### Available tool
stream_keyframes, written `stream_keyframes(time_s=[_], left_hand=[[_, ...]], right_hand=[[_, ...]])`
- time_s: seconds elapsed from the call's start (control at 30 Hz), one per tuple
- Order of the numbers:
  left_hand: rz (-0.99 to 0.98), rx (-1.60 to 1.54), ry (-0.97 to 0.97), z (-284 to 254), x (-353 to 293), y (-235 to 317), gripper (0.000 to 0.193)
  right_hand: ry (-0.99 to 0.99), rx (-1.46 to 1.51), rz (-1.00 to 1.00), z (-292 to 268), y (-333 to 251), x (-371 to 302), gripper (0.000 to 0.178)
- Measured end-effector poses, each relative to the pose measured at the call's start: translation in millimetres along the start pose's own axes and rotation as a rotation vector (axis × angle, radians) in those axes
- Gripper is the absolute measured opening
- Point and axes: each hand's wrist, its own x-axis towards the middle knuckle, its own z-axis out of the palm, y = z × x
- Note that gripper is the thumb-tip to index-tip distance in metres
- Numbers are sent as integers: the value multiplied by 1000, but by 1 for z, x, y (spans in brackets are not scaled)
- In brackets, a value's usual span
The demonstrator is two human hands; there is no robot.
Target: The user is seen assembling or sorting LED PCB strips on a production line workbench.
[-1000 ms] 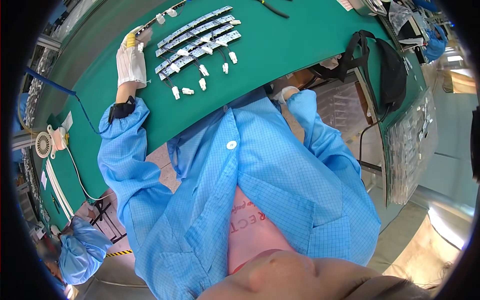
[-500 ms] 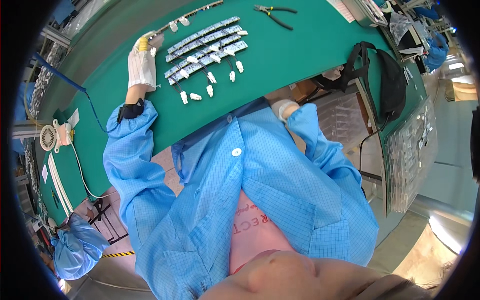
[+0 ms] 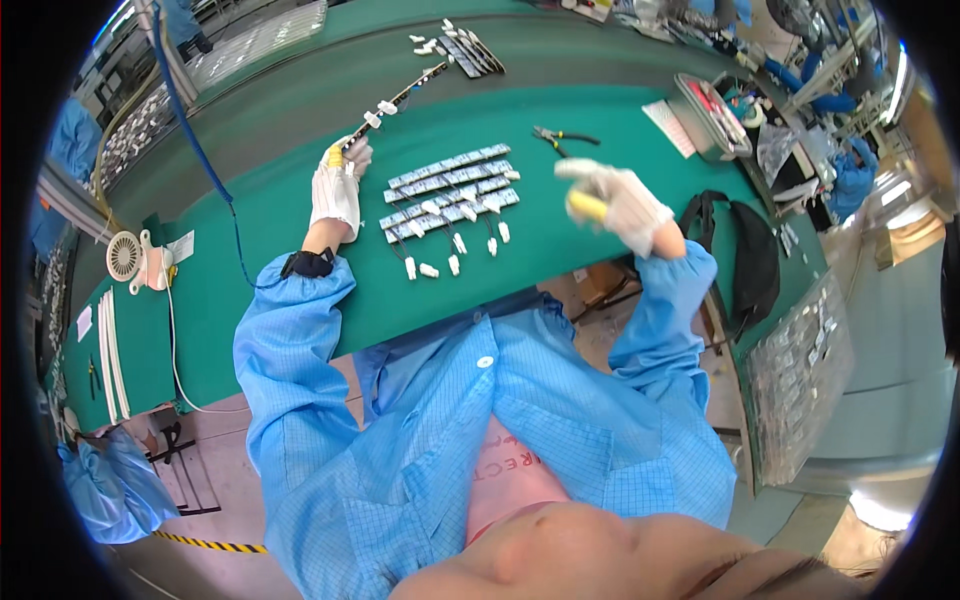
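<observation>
My gloved left hand (image 3: 338, 195) grips one end of a narrow circuit board strip (image 3: 411, 91), held edge-on above the far left of the green mat. White connectors (image 3: 373, 119) sit along this strip. To its right on the mat lie several similar circuit board strips (image 3: 450, 171) in a slanted row, with wires ending in white plugs (image 3: 410, 268). My right hand (image 3: 615, 200), gloved with a yellow finger cover, hovers over the mat just below the pliers (image 3: 568, 137). Its fingers are smeared by motion, and whether they hold anything does not show.
Beyond the mat runs a dark belt (image 3: 540, 55) carrying another group of strips (image 3: 470, 52). A bin (image 3: 712, 115) stands at the far right, near a black bag (image 3: 752, 262). A small fan (image 3: 125, 257) and a hanging blue cord (image 3: 180, 105) are at left.
My right hand has risen from below the table edge to over the mat near the pliers. My left hand keeps hold of the strip. The view has shifted, showing more of the belt.
</observation>
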Motion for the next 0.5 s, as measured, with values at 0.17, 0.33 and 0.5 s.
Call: stream_keyframes(time_s=[0.17,0.33,0.5], left_hand=[[-49,-221,65,-3,4,5,28],[-161,-269,172,-3,-5,12,35],[-137,-304,92,-13,-13,8,41]], right_hand=[[418,-459,-305,3,91,169,49],[224,-437,310,11,57,300,62],[382,-502,316,31,58,370,78]])
